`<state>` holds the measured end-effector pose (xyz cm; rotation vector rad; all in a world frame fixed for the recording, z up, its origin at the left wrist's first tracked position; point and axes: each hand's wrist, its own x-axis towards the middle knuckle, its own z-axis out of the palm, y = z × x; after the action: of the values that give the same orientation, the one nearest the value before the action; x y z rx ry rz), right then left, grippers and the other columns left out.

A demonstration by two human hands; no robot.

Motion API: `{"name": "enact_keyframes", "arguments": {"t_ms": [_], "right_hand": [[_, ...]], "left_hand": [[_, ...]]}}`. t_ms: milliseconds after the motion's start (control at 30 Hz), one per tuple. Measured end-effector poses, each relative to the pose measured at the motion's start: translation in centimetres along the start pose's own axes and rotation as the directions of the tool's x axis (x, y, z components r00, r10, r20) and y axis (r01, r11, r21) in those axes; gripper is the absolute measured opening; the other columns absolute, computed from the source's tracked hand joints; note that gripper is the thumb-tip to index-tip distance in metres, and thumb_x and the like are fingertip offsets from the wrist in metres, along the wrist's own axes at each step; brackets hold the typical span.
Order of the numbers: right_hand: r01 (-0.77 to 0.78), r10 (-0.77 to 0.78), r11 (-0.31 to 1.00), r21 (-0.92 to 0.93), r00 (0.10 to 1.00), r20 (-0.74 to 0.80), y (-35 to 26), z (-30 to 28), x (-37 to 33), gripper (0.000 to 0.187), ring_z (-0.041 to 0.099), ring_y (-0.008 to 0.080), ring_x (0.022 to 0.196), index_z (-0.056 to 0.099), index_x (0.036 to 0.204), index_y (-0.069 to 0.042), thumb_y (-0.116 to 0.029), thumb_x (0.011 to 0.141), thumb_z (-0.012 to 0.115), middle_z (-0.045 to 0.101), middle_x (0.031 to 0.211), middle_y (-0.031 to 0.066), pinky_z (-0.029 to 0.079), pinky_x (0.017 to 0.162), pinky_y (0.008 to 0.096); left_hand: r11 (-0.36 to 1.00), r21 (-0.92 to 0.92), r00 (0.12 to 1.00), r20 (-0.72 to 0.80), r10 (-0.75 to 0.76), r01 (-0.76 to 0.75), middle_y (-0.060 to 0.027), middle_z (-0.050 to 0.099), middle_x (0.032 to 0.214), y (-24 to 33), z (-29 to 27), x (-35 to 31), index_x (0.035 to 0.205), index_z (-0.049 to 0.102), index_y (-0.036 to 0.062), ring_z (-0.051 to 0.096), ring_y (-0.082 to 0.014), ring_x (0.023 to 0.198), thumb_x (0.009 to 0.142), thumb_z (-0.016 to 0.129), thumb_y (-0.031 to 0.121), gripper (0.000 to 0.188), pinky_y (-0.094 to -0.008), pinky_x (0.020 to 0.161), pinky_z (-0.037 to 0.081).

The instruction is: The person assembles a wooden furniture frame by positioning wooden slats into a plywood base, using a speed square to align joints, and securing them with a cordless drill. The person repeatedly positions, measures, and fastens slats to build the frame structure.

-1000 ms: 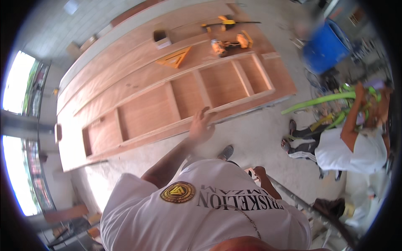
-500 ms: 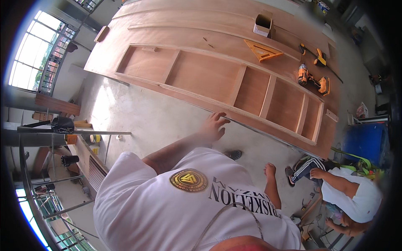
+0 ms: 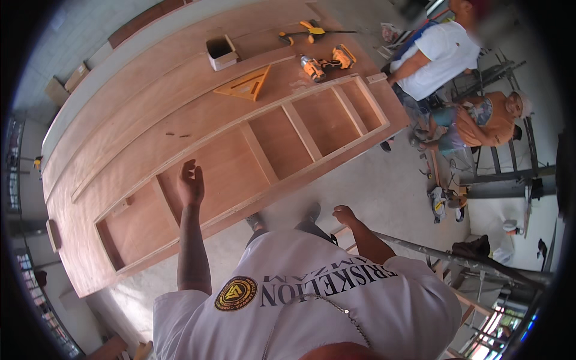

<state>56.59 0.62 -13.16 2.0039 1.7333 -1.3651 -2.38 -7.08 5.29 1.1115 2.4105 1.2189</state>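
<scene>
My left hand (image 3: pixel 191 185) is raised over a long wooden frame (image 3: pixel 261 153) with several cross pieces, lying on a large plywood panel (image 3: pixel 141 129). Its fingers are loosely bent and apart, with nothing in them. Away from the panel, near my right side, my right hand (image 3: pixel 346 216) hangs with its fingers curled in; nothing shows in it. Beyond the frame lie an orange triangular square (image 3: pixel 246 84), an orange and black cordless driver (image 3: pixel 318 65) and a yellow and black bar clamp (image 3: pixel 312 31). Two small thin pieces (image 3: pixel 177 135) lie on the plywood beyond my left hand.
An open cardboard box (image 3: pixel 222 54) stands on the panel. At right, a person in a white shirt (image 3: pixel 438 60) is by the panel's end, and a person in an orange shirt (image 3: pixel 489 123) sits behind. Metal scaffolding (image 3: pixel 456 261) stands close on my right, over a concrete floor (image 3: pixel 366 186).
My view has turned to the right and I stand closer to the frame. My left hand has gone from beside the panel's edge to above the frame. The person in white now stands upright.
</scene>
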Motion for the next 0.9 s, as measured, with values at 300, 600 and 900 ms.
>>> {"name": "enact_keyframes", "arguments": {"t_ms": [300, 600, 900], "right_hand": [[-0.068, 0.136, 0.975, 0.212, 0.935, -0.327, 4.9, 0.6, -8.9, 0.040, 0.068, 0.0382, 0.106, 0.075, 0.106, -0.003, -0.035, 0.082, 0.069, 0.074, 0.112, 0.0191, 0.054, 0.093, 0.0439], [-0.113, 0.136, 0.990, 0.088, 0.938, -0.320, 10.7, -1.3, -10.5, 0.023, 0.072, 0.0282, 0.087, 0.076, 0.102, -0.013, -0.015, 0.080, 0.070, 0.073, 0.089, 0.0090, 0.057, 0.076, 0.0403], [0.436, 0.034, 0.754, 0.492, 0.721, -0.692, -11.1, -23.2, -6.5, 0.039, 0.062, 0.0113, 0.077, 0.068, 0.126, -0.001, -0.022, 0.093, 0.063, 0.067, 0.085, 0.0026, 0.050, 0.070, 0.0281]], "left_hand": [[0.961, 0.271, 0.993, 0.119, 0.017, -0.049, -0.0230, 0.074, 0.106, -7.1, 4.0, 17.8, 0.118, 0.068, 0.0031, 0.073, -0.0386, 0.094, 0.094, 0.068, 0.045, 0.048, -0.0501, 0.078, 0.056], [0.947, 0.310, 0.991, 0.067, -0.112, 0.085, -0.0193, 0.076, 0.097, -4.4, 6.7, 15.4, 0.095, 0.075, 0.0038, 0.073, -0.0379, 0.090, 0.076, 0.073, 0.030, 0.033, -0.0482, 0.082, 0.057], [0.973, 0.216, 0.996, 0.000, 0.087, -0.085, -0.0174, 0.075, 0.090, -3.1, 5.4, 13.9, 0.099, 0.073, 0.0030, 0.074, -0.0335, 0.084, 0.088, 0.067, 0.026, 0.026, -0.0451, 0.076, 0.057]]}}
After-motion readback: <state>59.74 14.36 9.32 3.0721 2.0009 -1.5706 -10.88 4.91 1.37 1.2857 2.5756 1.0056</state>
